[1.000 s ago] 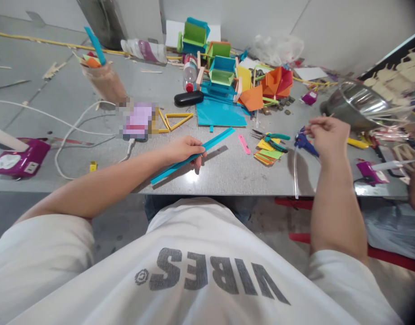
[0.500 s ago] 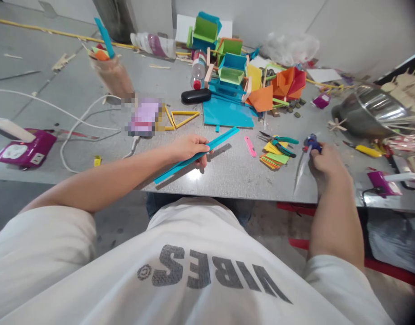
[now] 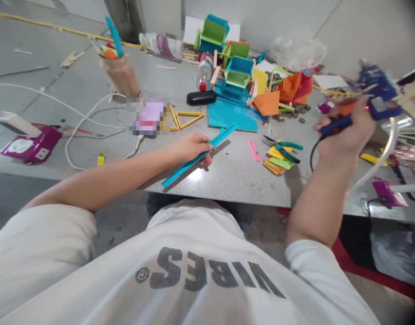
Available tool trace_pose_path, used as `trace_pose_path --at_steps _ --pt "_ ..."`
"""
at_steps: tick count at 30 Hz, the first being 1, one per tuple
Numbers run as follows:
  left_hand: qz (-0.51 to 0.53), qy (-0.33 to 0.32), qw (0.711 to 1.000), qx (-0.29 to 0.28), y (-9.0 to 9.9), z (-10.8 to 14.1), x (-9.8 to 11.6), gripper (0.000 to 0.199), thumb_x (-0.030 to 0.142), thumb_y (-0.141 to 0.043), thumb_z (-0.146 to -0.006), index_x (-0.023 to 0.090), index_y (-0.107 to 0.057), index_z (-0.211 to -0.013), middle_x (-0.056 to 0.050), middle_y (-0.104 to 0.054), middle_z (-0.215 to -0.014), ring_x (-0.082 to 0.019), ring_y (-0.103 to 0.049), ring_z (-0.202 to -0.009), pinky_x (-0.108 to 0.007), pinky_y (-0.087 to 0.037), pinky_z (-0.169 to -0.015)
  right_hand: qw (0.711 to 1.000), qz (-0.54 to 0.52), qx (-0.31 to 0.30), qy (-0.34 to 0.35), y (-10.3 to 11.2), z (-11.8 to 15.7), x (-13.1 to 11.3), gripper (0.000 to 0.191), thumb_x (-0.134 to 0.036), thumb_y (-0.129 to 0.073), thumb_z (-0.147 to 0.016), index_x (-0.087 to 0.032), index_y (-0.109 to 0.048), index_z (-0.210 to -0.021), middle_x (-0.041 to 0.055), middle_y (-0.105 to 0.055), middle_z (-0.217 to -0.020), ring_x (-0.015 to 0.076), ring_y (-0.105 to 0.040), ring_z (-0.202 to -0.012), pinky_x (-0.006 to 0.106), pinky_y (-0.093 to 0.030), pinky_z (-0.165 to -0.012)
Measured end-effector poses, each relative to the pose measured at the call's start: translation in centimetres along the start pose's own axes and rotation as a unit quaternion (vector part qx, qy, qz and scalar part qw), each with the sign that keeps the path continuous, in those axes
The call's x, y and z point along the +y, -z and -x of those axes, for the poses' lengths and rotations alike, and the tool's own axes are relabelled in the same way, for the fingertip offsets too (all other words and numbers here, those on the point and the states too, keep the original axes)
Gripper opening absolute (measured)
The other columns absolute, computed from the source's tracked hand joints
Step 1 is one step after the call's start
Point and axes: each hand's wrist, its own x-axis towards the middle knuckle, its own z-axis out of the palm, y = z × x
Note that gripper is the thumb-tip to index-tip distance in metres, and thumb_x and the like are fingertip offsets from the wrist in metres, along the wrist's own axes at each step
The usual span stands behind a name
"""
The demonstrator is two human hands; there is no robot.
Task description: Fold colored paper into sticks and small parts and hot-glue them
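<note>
My left hand [image 3: 196,149] pinches a long blue strip [image 3: 185,171], folded lengthwise, just above the table near its front edge. The strip slants up to the right. Raised over the right side of the table, my right hand [image 3: 349,126] grips a blue hot glue gun [image 3: 381,101] by its handle. A small light glows on the gun, a pale glue stick [image 3: 385,155] curves down from it, and a dark cord trails below. Between the hands lie a pink cutter [image 3: 254,150] and green-handled pliers [image 3: 284,150] on a pile of coloured paper pieces [image 3: 275,167].
Blue sheets [image 3: 232,115] lie before several folded-paper boxes [image 3: 239,72] on a wooden frame. Left of them are a black case [image 3: 201,97], two bottles, yellow triangles [image 3: 190,119], a blurred-out phone [image 3: 147,117] and white cables. A metal bowl [image 3: 402,123] stands at the right, partly hidden.
My right hand has lifted the glue gun off the table, up and to the right, and turned it. The left hand still holds the blue strip in nearly the same place.
</note>
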Motion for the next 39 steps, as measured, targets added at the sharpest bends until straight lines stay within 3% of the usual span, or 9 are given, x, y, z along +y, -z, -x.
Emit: trace_pose_path --at_steps 2,5,9,13,17,24,29,35,39 --pt "0.007 0.002 1.0 0.007 0.0 0.0 0.1 0.017 0.027 -0.068 -0.11 0.017 -0.07 -0.097 -0.009 -0.082 -0.071 -0.02 -0.078 -0.056 -0.028 -0.056 -0.055 0.994 -0.071 -0.079 -0.027 -2.8 2.0 -0.4 0.055 -0.075 -0.09 -0.073 -0.028 -0.067 -0.092 0.0057 -0.063 -0.096 0.0136 -0.055 -0.062 0.037 -0.036 -0.054" --pt "0.011 0.003 1.0 0.022 0.0 0.0 0.2 0.017 0.023 -0.065 -0.11 0.016 -0.069 -0.095 -0.009 -0.081 -0.07 -0.021 -0.079 -0.056 -0.028 -0.056 -0.054 0.981 -0.062 -0.17 -0.069 -6.0 5.6 0.0 0.067 -0.075 -0.098 -0.065 -0.027 -0.071 -0.102 0.0104 -0.073 -0.105 0.0151 -0.06 -0.07 0.038 -0.042 -0.059" --pt "0.007 0.007 0.999 0.04 0.1 0.2 0.2 0.018 0.021 -0.064 -0.11 0.015 -0.07 -0.094 -0.01 -0.082 -0.071 -0.02 -0.079 -0.058 -0.028 -0.057 -0.056 0.941 -0.019 -0.313 -0.126 -7.2 9.2 0.8 0.063 -0.081 -0.088 -0.083 -0.024 -0.075 -0.103 0.0067 -0.074 -0.09 0.0167 -0.063 -0.072 0.036 -0.048 -0.064" --pt "-0.009 0.006 0.999 0.045 0.3 0.5 0.1 0.025 0.024 -0.069 -0.108 0.015 -0.069 -0.085 -0.011 -0.084 -0.077 -0.017 -0.078 -0.061 -0.027 -0.06 -0.062 0.921 0.015 -0.364 -0.135 -7.0 11.5 0.5 0.069 -0.092 -0.074 -0.088 -0.026 -0.082 -0.102 0.0059 -0.072 -0.082 0.0196 -0.062 -0.068 0.036 -0.048 -0.062" --pt "-0.038 0.01 0.998 0.052 0.7 1.1 0.1 0.022 0.027 -0.069 -0.107 0.017 -0.07 -0.087 -0.011 -0.087 -0.083 -0.018 -0.081 -0.07 -0.027 -0.061 -0.067 0.903 0.051 -0.419 -0.082 -7.5 13.2 -0.9 0.068 -0.094 -0.066 -0.092 -0.03 -0.082 -0.104 0.0078 -0.073 -0.088 0.0251 -0.066 -0.075 0.041 -0.05 -0.068" --pt "-0.119 0.026 0.992 0.043 1.5 2.2 1.0 0.025 0.035 -0.066 -0.107 0.022 -0.065 -0.086 -0.006 -0.088 -0.087 -0.017 -0.08 -0.075 -0.027 -0.052 -0.068 0.909 0.04 -0.408 -0.077 -9.2 14.5 -1.7 0.06 -0.088 -0.064 -0.097 -0.03 -0.078 -0.096 0.0078 -0.076 -0.092 0.0263 -0.07 -0.079 0.044 -0.053 -0.075" --pt "-0.14 0.048 0.988 0.05 2.0 2.0 1.3 0.026 0.04 -0.063 -0.107 0.024 -0.061 -0.086 -0.005 -0.087 -0.083 -0.012 -0.055 -0.051 -0.027 -0.036 -0.053 0.909 0.011 -0.408 -0.085 -9.6 15.0 -0.6 0.058 -0.086 -0.065 -0.098 -0.03 -0.077 -0.088 0.0068 -0.074 -0.088 0.0249 -0.069 -0.073 0.043 -0.052 -0.067" --pt "-0.134 0.058 0.988 0.042 2.0 1.9 1.1 0.027 0.042 -0.062 -0.106 0.023 -0.062 -0.088 -0.004 -0.086 -0.079 -0.012 -0.05 -0.049 -0.026 -0.034 -0.052 0.909 -0.025 -0.398 -0.121 -10.1 15.6 0.3 0.059 -0.085 -0.065 -0.099 -0.029 -0.081 -0.101 0.0071 -0.076 -0.09 0.0242 -0.07 -0.075 0.041 -0.052 -0.068" --pt "-0.115 0.049 0.99 0.067 2.3 1.7 0.4 0.03 0.049 -0.063 -0.107 0.022 -0.066 -0.093 -0.005 -0.086 -0.078 -0.013 -0.056 -0.051 -0.026 -0.037 -0.053 0.89 -0.053 -0.432 -0.135 -11.1 15.4 0.5 0.057 -0.081 -0.07 -0.1 -0.026 -0.083 -0.103 0.0081 -0.079 -0.098 0.0242 -0.073 -0.085 0.039 -0.056 -0.075"
